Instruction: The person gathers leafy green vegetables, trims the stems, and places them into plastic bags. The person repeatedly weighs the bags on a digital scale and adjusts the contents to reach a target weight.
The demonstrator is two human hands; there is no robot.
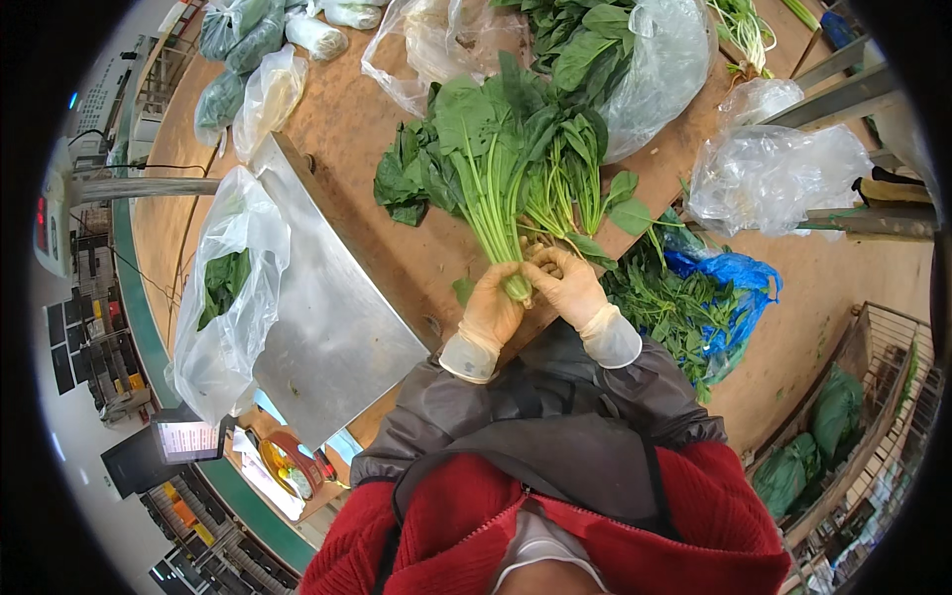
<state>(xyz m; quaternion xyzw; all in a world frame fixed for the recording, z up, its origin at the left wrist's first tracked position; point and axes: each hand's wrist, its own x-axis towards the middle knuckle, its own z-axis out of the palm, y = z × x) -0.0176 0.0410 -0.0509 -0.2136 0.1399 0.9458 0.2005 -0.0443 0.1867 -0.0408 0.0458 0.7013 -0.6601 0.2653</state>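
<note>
Both hands wear thin, pale gloves. My left hand [492, 306] is closed around the stem base of a bunch of leafy greens [487, 193], whose leaves point away from me. My right hand [569, 286] touches the same stem base from the right, with thumb and forefinger near the root end; whether it grips a stem cannot be told. More greens [569, 178] with thin stems and roots lie just beyond and to the right. A large leafy heap [580, 52] rests farther back beside a clear plastic bag [662, 82].
A scale's metal platform [335, 327] stands at the left, with a plastic bag [230, 297] holding a leaf on it. Filled bags [245, 44] lie at the back left. At the right are a blue bag [744, 286] of trimmings, crumpled plastic [777, 175] and a wire cart [877, 424].
</note>
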